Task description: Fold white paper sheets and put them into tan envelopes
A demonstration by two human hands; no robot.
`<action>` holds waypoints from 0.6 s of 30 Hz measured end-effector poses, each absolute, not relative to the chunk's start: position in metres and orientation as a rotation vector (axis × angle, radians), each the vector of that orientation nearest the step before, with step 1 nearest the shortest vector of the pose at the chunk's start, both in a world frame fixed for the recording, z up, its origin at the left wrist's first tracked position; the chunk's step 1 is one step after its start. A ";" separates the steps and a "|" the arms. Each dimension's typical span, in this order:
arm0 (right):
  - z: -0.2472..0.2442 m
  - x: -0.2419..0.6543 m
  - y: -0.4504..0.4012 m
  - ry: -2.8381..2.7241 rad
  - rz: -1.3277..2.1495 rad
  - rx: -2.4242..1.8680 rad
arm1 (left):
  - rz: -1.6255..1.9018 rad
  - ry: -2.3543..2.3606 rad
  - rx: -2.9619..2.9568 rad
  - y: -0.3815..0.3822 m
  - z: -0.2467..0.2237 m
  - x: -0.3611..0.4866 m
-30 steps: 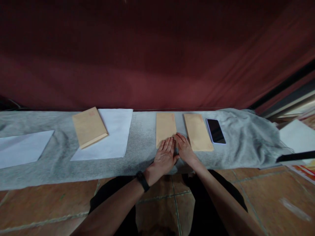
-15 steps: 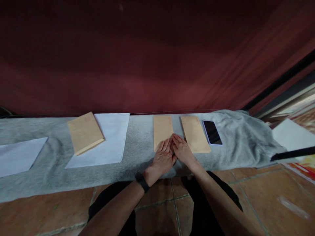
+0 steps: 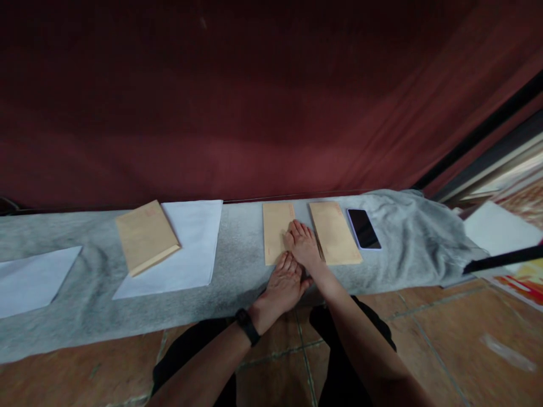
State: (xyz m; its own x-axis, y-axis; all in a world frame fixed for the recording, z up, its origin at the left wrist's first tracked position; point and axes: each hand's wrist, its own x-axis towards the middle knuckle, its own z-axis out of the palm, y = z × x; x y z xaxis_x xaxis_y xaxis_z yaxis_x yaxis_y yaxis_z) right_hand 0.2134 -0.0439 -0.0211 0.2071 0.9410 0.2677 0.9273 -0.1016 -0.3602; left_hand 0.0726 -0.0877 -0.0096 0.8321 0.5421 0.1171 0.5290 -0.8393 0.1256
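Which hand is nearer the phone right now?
The right. The right hand is left of the phone, with a brown envelope lying between them; the left hand is farther left and closer to the person's body.

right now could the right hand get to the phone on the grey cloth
Probably yes: the phone lies uncovered on the grey cloth. Only the low right-hand pile of brown envelopes lies between, and the right hand could likely pass over it.
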 end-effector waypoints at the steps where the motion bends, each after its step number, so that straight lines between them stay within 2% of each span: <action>1: -0.022 0.212 -0.041 -1.718 0.030 -2.055 | 0.229 0.846 2.922 -0.089 -0.010 0.072; 11: -0.022 0.207 -0.036 -1.708 -0.136 -2.159 | 0.260 0.763 2.868 -0.092 -0.002 0.065; 18: -0.017 0.207 -0.046 -1.773 -0.101 -2.161 | 0.184 0.665 2.755 -0.080 0.009 0.052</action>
